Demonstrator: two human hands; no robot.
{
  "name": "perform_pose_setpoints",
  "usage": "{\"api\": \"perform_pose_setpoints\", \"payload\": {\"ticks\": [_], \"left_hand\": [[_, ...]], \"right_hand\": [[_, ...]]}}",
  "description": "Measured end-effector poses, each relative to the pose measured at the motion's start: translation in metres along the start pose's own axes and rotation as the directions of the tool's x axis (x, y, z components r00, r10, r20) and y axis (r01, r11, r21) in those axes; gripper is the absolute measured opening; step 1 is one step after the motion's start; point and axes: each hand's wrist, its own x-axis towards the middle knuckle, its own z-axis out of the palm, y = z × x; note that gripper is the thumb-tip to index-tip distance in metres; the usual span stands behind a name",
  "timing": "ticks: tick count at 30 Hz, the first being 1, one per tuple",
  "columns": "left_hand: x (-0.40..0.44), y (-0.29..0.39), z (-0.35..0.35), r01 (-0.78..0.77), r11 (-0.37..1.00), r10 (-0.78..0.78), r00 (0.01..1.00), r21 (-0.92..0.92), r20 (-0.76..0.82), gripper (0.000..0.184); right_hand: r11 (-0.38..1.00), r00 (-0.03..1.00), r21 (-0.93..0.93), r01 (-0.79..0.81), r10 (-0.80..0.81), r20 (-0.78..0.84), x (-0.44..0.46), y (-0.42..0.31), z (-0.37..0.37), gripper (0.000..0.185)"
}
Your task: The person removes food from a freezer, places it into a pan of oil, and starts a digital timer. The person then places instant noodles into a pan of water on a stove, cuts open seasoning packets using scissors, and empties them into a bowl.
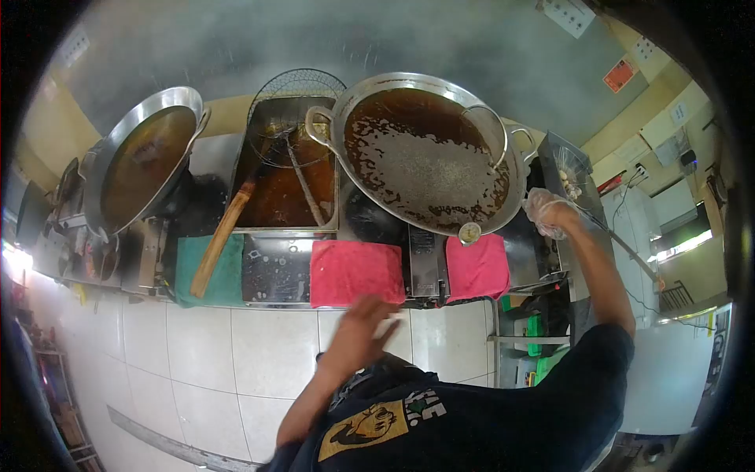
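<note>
My left hand (358,337) is bare and open, fingers a little apart. It hangs in front of the stove's front edge, just below a red cloth (358,271). My right hand (548,212), in a clear plastic glove, is closed around a long thin metal handle (621,245) beside the right rim of a large wok (377,185). The glove partly hides the grip. Dark liquid with pale foam fills the wok, and a curved metal rim (503,130) dips into it. A small round metal cup (469,233) sits at the wok's front rim.
A rectangular pan (336,200) of brown liquid holds a wooden-handled tool (222,240) and a metal-handled one, with a wire strainer (303,77) over its back. Further left stands another wok (101,206). Green (228,271) and pink (477,267) cloths lie along the front edge.
</note>
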Motion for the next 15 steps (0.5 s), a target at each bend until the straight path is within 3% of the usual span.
{"api": "perform_pose_setpoints", "payload": {"ticks": [1,2,3,5,6,9,10,11,13,15], "left_hand": [[0.023,0.018,0.010,-0.116,0.993,0.116,0.993,0.018,0.033,0.015],[0.042,0.035,0.014,-0.217,0.976,0.217,0.974,-0.013,0.064,0.017],[0.054,0.048,0.017,-0.312,0.949,0.315,0.945,-0.047,0.086,0.020],[0.063,0.058,0.025,-0.328,0.940,0.338,0.933,-0.091,0.127,0.021],[0.066,0.061,0.028,-0.355,0.926,0.374,0.911,-0.131,0.175,0.023],[0.058,0.056,0.023,-0.293,0.943,0.319,0.931,-0.156,0.180,0.024],[0.054,0.053,0.017,-0.259,0.951,0.286,0.944,-0.168,0.163,0.025],[0.050,0.051,0.009,-0.250,0.954,0.276,0.948,-0.166,0.157,0.025],[0.040,0.050,-0.011,-0.082,0.981,0.111,0.980,-0.174,0.165,0.024],[0.029,0.049,-0.028,-0.013,0.990,0.028,0.993,-0.139,0.110,0.022]], "right_hand": [[0.991,0.991,0.034,0.132,-0.133,0.033,0.004,0.004,0.005,0.019],[0.990,0.989,0.030,0.137,-0.138,0.043,0.008,0.005,0.007,0.019],[0.964,0.975,0.263,0.032,-0.088,0.204,0.011,0.004,0.005,0.021],[0.890,0.925,0.444,-0.105,-0.077,0.373,0.012,-0.002,-0.006,0.024],[0.895,0.907,0.434,-0.104,-0.093,0.410,0.006,-0.012,-0.014,0.023],[0.924,0.841,0.364,-0.113,-0.106,0.531,0.011,-0.019,-0.026,0.025],[0.792,0.760,0.556,-0.254,-0.192,0.620,0.020,-0.010,-0.019,0.024],[0.725,0.770,0.621,-0.297,-0.203,0.605,0.023,-0.005,-0.013,0.023],[0.570,0.788,0.733,-0.372,-0.223,0.574,0.020,-0.017,-0.014,0.020],[0.607,0.623,0.615,-0.502,-0.239,0.745,0.021,-0.033,-0.032,0.020]]}}
